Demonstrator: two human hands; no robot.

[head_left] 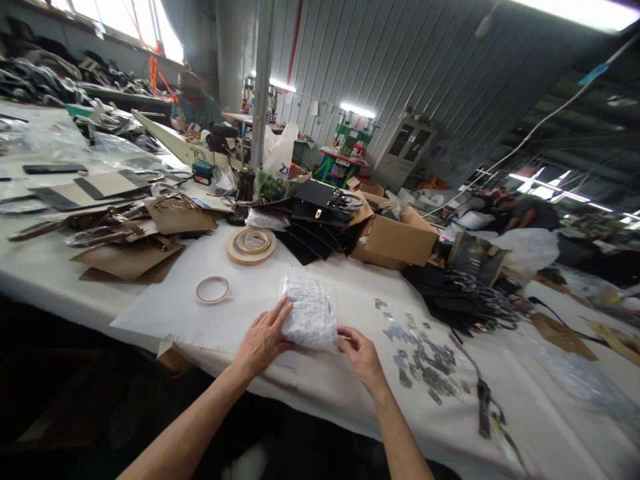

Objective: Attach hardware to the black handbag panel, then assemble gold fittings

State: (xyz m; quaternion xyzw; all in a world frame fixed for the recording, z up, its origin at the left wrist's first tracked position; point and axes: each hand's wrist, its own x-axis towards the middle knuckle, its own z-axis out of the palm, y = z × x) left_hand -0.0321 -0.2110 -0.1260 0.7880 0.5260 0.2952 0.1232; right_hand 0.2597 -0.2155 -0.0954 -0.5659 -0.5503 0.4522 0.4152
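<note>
A clear plastic bag [311, 315] with whitish, crinkled contents is between my hands at the front of the table. My left hand [264, 337] grips its left side, fingers laid over the top and thumb at the lower edge. The lower right corner is pinched between the thumb and fingers of my right hand [359, 353]. What fills the bag cannot be made out. Right of my right hand, many small metal pieces [425, 360] lie scattered. A roll of tape [213, 290] rests to the left of the bag, and larger tape rolls [251, 246] are stacked behind it.
Brown bag parts [135, 257] pile up at the left. Black handbags [320, 207] and an open cardboard box [395, 239] stand at the back, with more black pieces [450, 300] to the right. A dark-handled tool [483, 408] lies front right. Another person [197, 110] sits far left.
</note>
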